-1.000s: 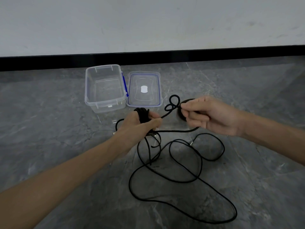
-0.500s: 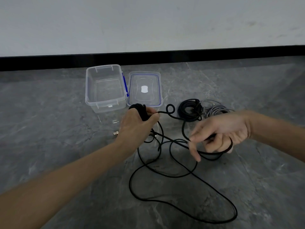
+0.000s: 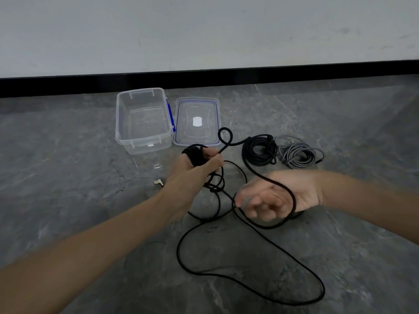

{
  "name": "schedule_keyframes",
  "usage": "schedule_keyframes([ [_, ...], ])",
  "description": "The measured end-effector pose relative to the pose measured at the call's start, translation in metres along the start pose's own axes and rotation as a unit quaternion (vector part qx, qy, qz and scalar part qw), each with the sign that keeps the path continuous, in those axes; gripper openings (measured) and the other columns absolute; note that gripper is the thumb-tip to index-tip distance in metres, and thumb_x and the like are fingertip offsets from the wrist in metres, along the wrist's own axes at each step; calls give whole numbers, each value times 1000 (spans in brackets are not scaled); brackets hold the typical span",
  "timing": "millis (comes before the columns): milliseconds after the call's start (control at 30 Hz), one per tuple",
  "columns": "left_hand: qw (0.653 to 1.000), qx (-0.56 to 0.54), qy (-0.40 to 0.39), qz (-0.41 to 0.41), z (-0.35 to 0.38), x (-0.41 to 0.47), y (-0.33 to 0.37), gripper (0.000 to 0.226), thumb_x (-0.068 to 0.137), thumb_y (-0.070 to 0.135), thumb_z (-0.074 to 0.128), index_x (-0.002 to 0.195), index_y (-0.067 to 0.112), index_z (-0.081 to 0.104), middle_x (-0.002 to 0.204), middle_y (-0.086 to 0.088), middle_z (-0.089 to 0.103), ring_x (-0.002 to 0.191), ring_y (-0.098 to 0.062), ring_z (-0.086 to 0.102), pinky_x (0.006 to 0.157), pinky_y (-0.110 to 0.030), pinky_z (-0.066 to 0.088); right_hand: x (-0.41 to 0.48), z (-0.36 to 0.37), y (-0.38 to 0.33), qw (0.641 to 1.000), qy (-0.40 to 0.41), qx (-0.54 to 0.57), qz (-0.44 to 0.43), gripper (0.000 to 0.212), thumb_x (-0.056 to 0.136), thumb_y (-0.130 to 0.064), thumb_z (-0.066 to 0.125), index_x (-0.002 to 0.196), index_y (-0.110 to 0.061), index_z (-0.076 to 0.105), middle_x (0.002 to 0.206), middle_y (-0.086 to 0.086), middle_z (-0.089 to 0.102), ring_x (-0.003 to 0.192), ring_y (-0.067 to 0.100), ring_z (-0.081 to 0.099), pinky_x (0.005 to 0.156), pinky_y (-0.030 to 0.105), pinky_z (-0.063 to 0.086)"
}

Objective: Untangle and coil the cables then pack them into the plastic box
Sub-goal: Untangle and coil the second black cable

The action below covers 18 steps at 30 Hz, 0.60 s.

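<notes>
Plainly, black cable [image 3: 195, 157] sprawls on grey marbled floor [image 3: 68, 155] beneath white wall [image 3: 204, 30].

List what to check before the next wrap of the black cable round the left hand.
1. Left hand grips the wound turns of the black cable: ok.
2. Right hand holds the cable firmly: cannot tell, it is blurred; the cable loops over it.
3. Slack free of snags: not ok, a tangle hangs below the left hand.
4. Slack clear of the coiled black bundle: cannot tell, it runs along the bundle's edge.
5. Plastic box open and empty, lid beside it: ok.
</notes>
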<state>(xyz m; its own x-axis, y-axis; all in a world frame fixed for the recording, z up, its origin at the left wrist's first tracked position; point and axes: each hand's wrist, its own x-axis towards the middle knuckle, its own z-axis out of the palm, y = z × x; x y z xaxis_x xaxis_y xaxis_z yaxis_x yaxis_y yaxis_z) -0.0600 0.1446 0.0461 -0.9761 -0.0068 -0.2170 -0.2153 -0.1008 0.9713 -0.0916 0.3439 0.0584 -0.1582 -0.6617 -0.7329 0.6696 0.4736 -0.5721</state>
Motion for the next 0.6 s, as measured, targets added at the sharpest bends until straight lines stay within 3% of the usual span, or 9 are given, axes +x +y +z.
schedule_keyframes([
  [67,1000,-15,-16,6,1,0,-1,7,90,9,65,96,7,62,69,8,65,73,-6,61,78,-23,47,8,11,-1,993,98,-57,-39,22,80,-33,67,90,-15,58,74,0,60,59,11,57,45,17,47],
  [167,999,-33,-37,9,4,-1,0,3,90,8,63,92,9,62,68,9,65,71,-3,61,76,-19,49,17,20,-8,993,89,23,-75,36,81,-38,62,100,-7,65,93,10,70,82,19,68,69,25,57],
  [233,998,-33,-43,19,7,-2,2,4,91,7,63,91,11,61,69,9,64,70,-2,61,73,-17,50,21,26,-13,991,69,81,-82,37,89,-32,56,108,0,62,89,10,71,75,13,69,64,20,56],
  [367,998,-47,-21,28,8,-1,6,5,90,8,64,91,12,61,68,11,66,70,2,63,73,-13,51,28,36,-13,985,101,111,-86,12,95,-9,55,92,-2,65,66,0,67,51,2,59,49,10,48],
  [600,998,-46,-13,48,9,1,8,10,90,6,63,100,4,59,63,12,67,68,4,64,68,-8,47,31,44,-13,989,97,102,-37,15,92,-19,59,81,-8,63,68,4,67,51,2,61,48,10,51],
])
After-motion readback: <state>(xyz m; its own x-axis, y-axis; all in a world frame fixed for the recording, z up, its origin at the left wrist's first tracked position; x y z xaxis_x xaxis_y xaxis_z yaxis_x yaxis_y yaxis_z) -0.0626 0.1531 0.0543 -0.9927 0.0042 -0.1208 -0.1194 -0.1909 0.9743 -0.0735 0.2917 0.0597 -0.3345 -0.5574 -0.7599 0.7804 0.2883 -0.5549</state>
